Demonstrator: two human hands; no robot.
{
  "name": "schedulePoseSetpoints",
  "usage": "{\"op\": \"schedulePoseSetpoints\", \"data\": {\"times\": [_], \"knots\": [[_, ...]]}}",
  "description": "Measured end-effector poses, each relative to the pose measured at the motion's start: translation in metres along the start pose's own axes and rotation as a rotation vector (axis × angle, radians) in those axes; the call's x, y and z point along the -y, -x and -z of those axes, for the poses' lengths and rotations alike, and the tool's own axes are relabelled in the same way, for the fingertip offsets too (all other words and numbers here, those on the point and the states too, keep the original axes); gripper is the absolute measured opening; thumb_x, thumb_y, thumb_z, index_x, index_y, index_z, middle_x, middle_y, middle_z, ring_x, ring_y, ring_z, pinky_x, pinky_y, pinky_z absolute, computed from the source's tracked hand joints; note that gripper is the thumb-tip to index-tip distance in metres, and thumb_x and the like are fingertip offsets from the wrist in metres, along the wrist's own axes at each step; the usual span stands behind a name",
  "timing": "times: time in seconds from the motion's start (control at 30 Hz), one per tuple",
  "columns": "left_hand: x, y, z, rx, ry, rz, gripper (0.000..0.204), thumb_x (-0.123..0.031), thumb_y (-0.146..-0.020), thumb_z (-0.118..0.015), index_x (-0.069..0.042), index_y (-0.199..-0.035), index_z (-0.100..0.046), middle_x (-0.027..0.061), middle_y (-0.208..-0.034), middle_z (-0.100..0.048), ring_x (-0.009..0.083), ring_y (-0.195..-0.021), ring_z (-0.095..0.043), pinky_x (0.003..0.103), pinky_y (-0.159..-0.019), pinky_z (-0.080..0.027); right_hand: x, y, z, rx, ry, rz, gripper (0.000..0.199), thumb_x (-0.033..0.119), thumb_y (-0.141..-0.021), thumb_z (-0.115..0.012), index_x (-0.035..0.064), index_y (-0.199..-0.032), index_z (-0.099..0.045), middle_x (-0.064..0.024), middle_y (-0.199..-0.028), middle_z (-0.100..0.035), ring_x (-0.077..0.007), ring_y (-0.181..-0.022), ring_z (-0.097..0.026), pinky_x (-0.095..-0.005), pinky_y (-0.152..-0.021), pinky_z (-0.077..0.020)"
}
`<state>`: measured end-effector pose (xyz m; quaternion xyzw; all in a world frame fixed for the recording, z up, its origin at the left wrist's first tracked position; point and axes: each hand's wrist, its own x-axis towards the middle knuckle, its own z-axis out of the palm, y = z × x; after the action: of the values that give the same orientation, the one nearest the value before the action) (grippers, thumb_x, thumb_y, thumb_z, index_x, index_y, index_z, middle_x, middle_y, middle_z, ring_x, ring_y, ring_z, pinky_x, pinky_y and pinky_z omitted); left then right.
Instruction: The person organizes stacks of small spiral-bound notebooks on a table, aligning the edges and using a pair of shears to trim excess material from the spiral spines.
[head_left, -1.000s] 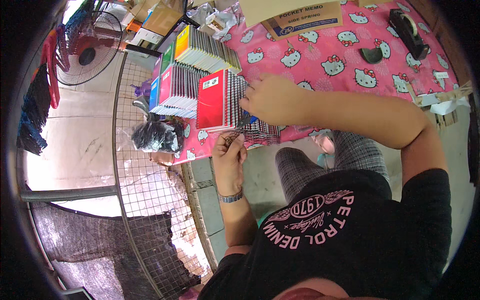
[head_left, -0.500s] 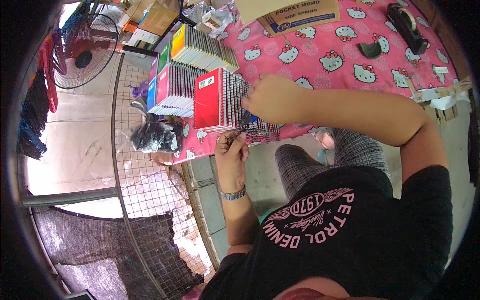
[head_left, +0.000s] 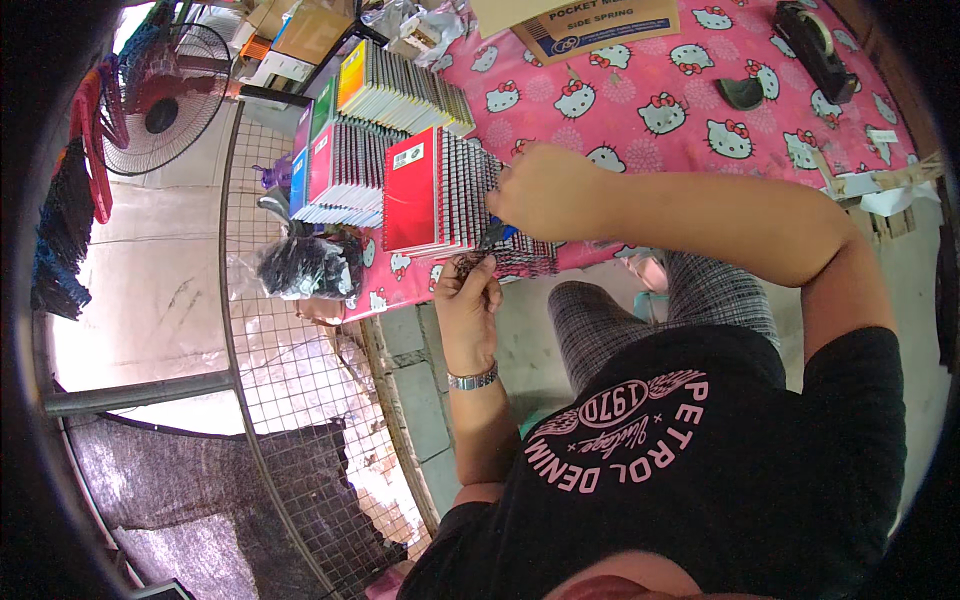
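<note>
Left hand [head_left: 468, 300]: at the table's near edge, fingers pinched on a small dark tangle, seemingly wire, just below the notebooks.
Right hand [head_left: 540, 190]: resting on the spiral edge of the red-covered stack [head_left: 440, 190], fingers curled; what they grip cannot be told.
Stack: on the pink tablecloth [head_left: 700, 110], beside more notebooks [head_left: 345, 170].
Nearby: cardboard box [head_left: 590, 22], tape dispenser [head_left: 812, 45], fan [head_left: 160, 100].

Left hand [head_left: 468, 298] and right hand [head_left: 537, 190], both curled

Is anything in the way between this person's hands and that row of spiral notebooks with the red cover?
Nothing visible. The right hand rests on the red-covered notebooks, and the left hand touches their lower edge.
</note>
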<state>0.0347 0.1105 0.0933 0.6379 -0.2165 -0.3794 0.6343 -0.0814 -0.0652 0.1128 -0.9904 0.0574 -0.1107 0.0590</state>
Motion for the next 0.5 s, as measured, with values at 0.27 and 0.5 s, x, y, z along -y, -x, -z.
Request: {"op": "schedulePoseSetpoints", "data": {"times": [0.27, 0.5], "knots": [[0.001, 0.003, 0.004, -0.072, 0.253, 0.103, 0.008, -0.006, -0.086, -0.065, -0.006, -0.091, -0.059, -0.0009, -0.067, -0.055, 0.0097, -0.049, -0.046, 0.023, -0.047, -0.034, -0.016, 0.019, -0.023, -0.440, 0.061, 0.091, 0.017, 0.019, -0.077, -0.059, 0.0076, -0.089, -0.065, -0.0105, -0.086, -0.066, -0.0259, -0.084, -0.065, -0.0438, -0.083, -0.0482], [0.010, -0.002, 0.003, -0.069, -0.041, 0.010, 0.008, -0.004, -0.085, -0.064, -0.007, -0.091, -0.060, -0.0011, -0.065, -0.054, 0.0090, -0.048, -0.046, 0.022, -0.047, -0.033, 0.000, 0.001, -0.016, -0.011, -0.004, -0.003, 0.019, 0.021, -0.079, -0.057, 0.0073, -0.089, -0.064, -0.0099, -0.084, -0.066, -0.0264, -0.080, -0.065, -0.0430, -0.083, -0.0483]]}}
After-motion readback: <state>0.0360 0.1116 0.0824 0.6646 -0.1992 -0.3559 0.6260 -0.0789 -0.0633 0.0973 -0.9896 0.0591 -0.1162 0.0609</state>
